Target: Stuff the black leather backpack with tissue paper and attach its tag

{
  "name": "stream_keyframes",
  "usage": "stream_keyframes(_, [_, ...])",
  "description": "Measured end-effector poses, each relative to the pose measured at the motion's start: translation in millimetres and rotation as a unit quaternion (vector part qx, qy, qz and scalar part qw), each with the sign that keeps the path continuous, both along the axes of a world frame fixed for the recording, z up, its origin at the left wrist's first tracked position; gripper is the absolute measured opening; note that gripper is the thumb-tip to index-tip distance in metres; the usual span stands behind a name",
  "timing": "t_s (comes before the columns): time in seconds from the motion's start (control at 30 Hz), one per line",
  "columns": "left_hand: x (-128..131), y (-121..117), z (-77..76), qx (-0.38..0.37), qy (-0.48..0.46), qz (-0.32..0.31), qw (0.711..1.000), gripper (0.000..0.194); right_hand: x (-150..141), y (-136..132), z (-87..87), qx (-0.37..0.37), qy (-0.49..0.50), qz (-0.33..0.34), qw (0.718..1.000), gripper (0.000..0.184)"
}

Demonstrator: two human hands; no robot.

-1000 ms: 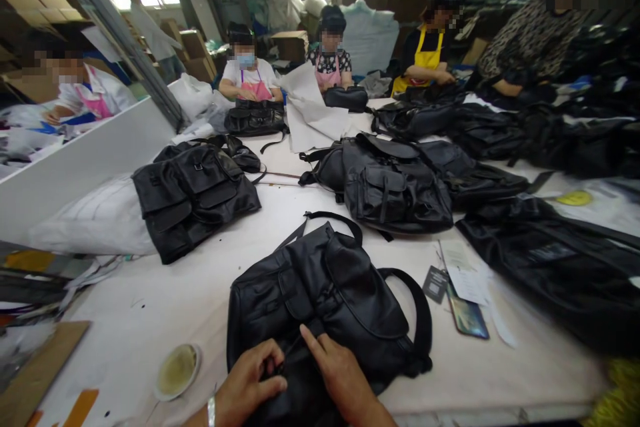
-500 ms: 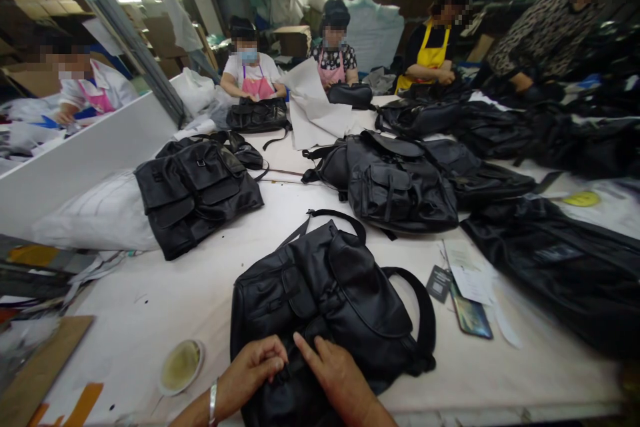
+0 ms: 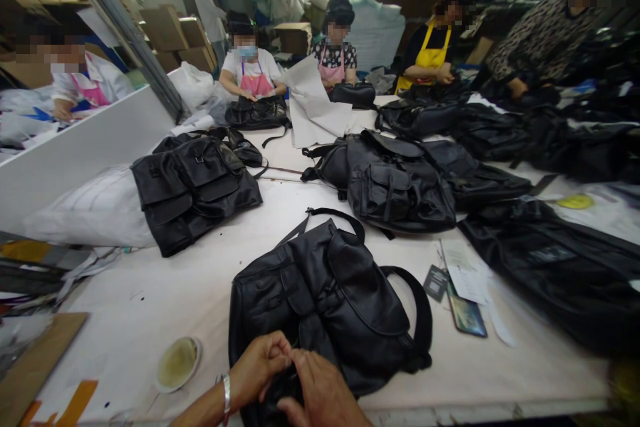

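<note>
A black leather backpack [image 3: 345, 287] lies on the table in front of me, with its flap, pockets and straps uppermost. My left hand [image 3: 265, 363], with a bracelet on its wrist, is over the backpack's lower pocket. Its thumb and fingers are pinched together, and whatever is between them is too small or hidden to make out. My right hand [image 3: 323, 387] rests on the same pocket area, its fingertips meeting those of the left. The right thumb stands apart from its fingers. Both hands cover the part of the pocket beneath them.
Left of the backpack is a small round dish [image 3: 177, 363] of yellowish stuff. A phone [image 3: 467, 313], a dark hang tag [image 3: 437, 282] and papers lie to the right. More black backpacks [image 3: 197, 187] lie around the table. Several co-workers [image 3: 253, 67] work along the far side.
My right hand has shifted left and its fingertips now meet my left hand's. The left hand has moved slightly right, still pinched. A person in the background walked to the right.
</note>
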State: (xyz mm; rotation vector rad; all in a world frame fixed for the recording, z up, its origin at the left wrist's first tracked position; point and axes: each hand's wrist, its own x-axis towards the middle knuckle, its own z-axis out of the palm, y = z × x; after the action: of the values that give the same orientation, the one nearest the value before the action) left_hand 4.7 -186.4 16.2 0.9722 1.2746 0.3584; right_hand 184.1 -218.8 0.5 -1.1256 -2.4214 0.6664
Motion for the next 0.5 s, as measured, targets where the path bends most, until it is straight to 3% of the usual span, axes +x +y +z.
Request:
stream_keyframes(0.1, [1,1,-3.9,-0.027,0.001,-0.004,1.0,0.041,-11,-1,-3.1,0.067,-0.027,-0.028,0.997,0.023])
stream_keyframes(0.13, [0,2,-3.4,-0.035,-0.001,-0.006,0.999,0.04,-13,0,-1.8,0.046,-0.008,-0.048,0.998,0.017])
stream_keyframes(0.2, [-2,3,0.3,-0.048,-0.016,-0.017,0.999,0.036,-11,5,2.2,-0.078,0.071,-0.127,0.986,0.025])
stream_keyframes(0.23, [-4,4,3.2,-0.054,-0.025,-0.026,0.998,0.033,-9,8,3.7,-0.165,0.128,-0.177,0.962,0.029])
stream_keyframes(0.3, [-7,6,8.8,-0.066,-0.039,-0.044,0.996,0.03,-3,14,3.5,-0.325,0.24,-0.26,0.877,0.038])
stream_keyframes(0.37, [-7,8,12.0,-0.074,-0.038,-0.05,0.995,0.031,1,18,-0.8,-0.421,0.32,-0.298,0.795,0.049])
stream_keyframes(0.43, [-5,10,11.6,-0.077,-0.024,-0.038,0.996,0.03,3,20,-6.4,-0.462,0.359,-0.307,0.75,0.057])
stream_keyframes(0.5, [-1,10,8.8,-0.079,-0.012,-0.018,0.997,0.03,4,19,-10.8,-0.473,0.365,-0.307,0.741,0.061])
